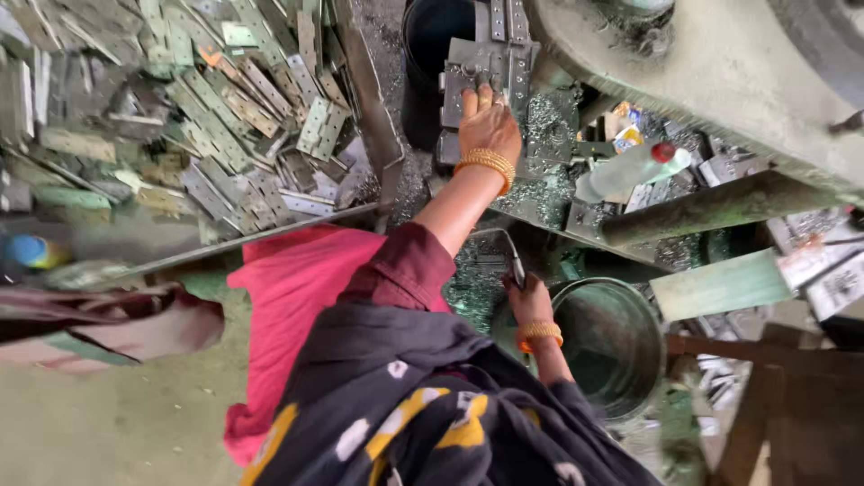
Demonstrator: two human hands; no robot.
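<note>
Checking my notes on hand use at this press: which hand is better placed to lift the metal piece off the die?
Probably the left hand: its fingers already rest on the metal piece at the die. The right hand is lower, gripping a lever beside the bucket.

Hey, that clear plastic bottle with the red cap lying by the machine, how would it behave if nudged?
The plastic bottle lies on its side on metal scraps, so it would probably roll or slide. It looks clear and thin-walled, likely light and a bit squashy. How full it is cannot be told.

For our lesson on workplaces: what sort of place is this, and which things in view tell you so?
Probably a small metalworking shop. A heap of punched metal plates lies at the left, metal shavings cover the machine bed, and the left hand rests on a press fixture.
</note>
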